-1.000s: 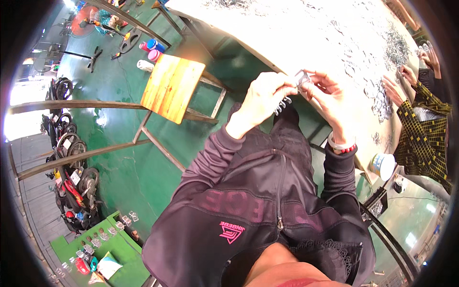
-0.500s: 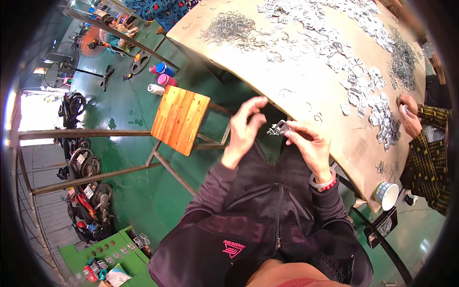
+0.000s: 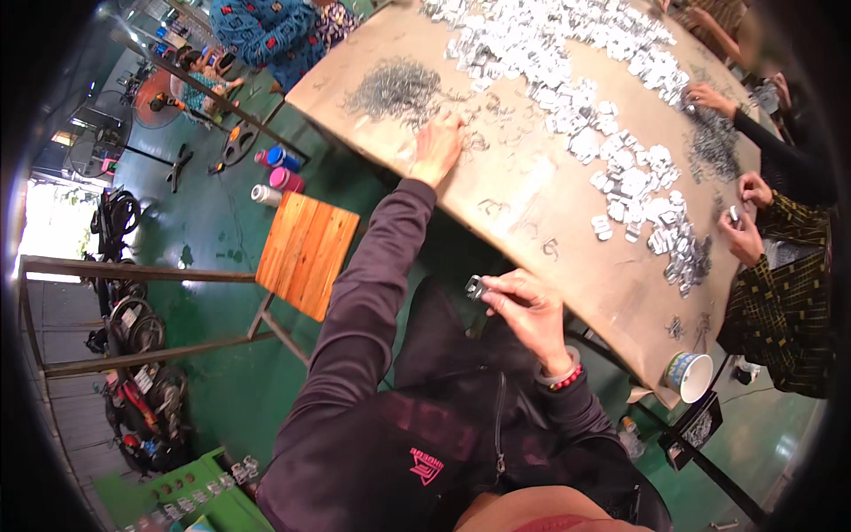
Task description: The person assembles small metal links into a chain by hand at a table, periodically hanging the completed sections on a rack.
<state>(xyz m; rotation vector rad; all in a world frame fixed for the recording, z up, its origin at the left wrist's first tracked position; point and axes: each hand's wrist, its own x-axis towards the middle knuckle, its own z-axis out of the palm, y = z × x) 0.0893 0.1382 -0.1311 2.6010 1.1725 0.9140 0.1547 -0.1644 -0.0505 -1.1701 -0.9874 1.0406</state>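
In our right hand (image 3: pixel 530 310) we pinch a small metal piece (image 3: pixel 475 287) between thumb and fingers, just off the near edge of the worktop (image 3: pixel 496 191). We judge it light and stiff, perhaps slippery, best gripped by its outer edges. Our left hand (image 3: pixel 437 149) reaches beside the thin, dark wire pieces (image 3: pixel 394 89) near the left corner; we cannot tell whether it grasps any. Flat, shiny silvery pieces (image 3: pixel 581 133) lie heaped toward the far edge.
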